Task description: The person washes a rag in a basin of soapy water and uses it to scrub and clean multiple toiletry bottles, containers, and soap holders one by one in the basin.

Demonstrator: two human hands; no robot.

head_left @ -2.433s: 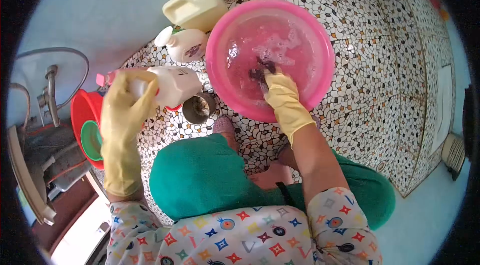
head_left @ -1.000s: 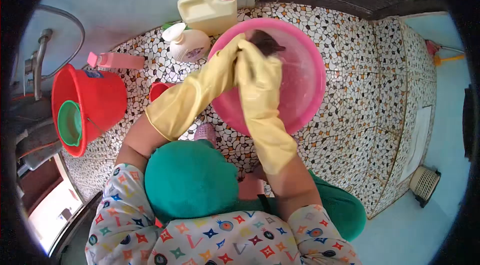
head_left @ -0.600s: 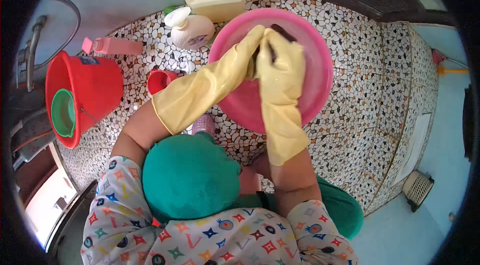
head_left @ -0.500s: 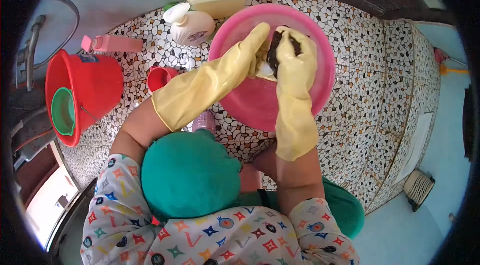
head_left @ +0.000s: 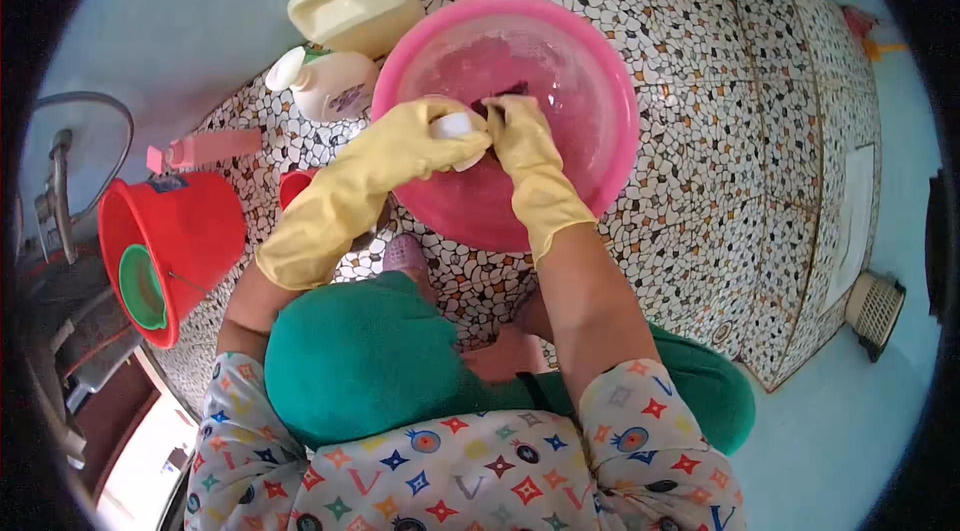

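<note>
Both my hands wear long yellow rubber gloves and are over a pink basin with a wet, shiny bottom. My left hand is closed around a small white object with a smooth, rounded look; its exact kind does not show. Close beside it, my right hand has its fingers closed on a dark, soft-looking cloth, mostly hidden by the glove. The fingers of the two hands nearly meet over the left half of the basin.
Left of the basin stand a white pump bottle, a cream jug and a pink bottle. A red bucket holds a green dipper. A red cup sits near my left forearm. A basket is at the right wall.
Both hands have moved lower and left within the view. The right hand has come off the top of the white object to its side, and the white object shows more. The camera has shifted.
</note>
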